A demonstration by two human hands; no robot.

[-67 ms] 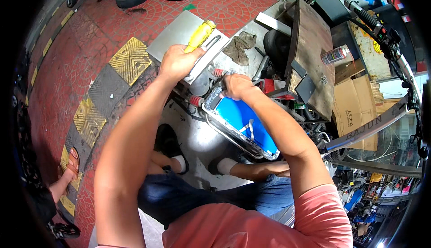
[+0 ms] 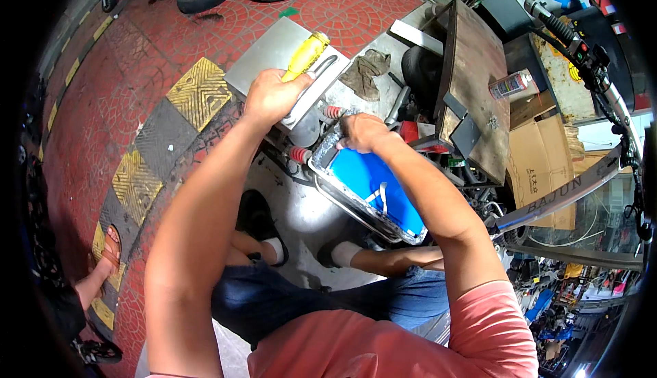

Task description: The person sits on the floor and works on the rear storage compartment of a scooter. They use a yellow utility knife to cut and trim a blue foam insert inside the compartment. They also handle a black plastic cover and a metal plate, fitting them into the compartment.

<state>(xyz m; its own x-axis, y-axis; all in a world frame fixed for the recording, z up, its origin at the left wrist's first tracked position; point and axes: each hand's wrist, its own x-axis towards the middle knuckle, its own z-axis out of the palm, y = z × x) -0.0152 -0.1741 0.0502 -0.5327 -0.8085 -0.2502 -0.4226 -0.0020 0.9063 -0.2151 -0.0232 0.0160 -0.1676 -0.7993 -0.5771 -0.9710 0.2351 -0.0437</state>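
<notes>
My left hand (image 2: 272, 94) is closed round the lower end of a yellow tube (image 2: 306, 55) with dark print. The tube slants away from me over a grey metal box (image 2: 263, 48), beside a dark curved handle (image 2: 315, 82). Most fingers of that hand are hidden from above. My right hand (image 2: 363, 132) grips the far corner of a blue panel (image 2: 376, 186), its fingers curled over the dark speckled rim. Metal tubing (image 2: 356, 219) runs along the panel's near side, and a pale forked piece (image 2: 382, 197) lies on its face. Red coil springs (image 2: 300, 155) sit between my hands.
A brown crumpled rag (image 2: 368, 73) lies beyond my right hand. To the right stands a worn wooden bench (image 2: 475, 84) bearing a spray can (image 2: 510, 84), with a cardboard box (image 2: 544, 166) and a handlebar (image 2: 588, 63) past it. A kerb ramp (image 2: 154, 128) and another person's foot (image 2: 108, 249) are at left.
</notes>
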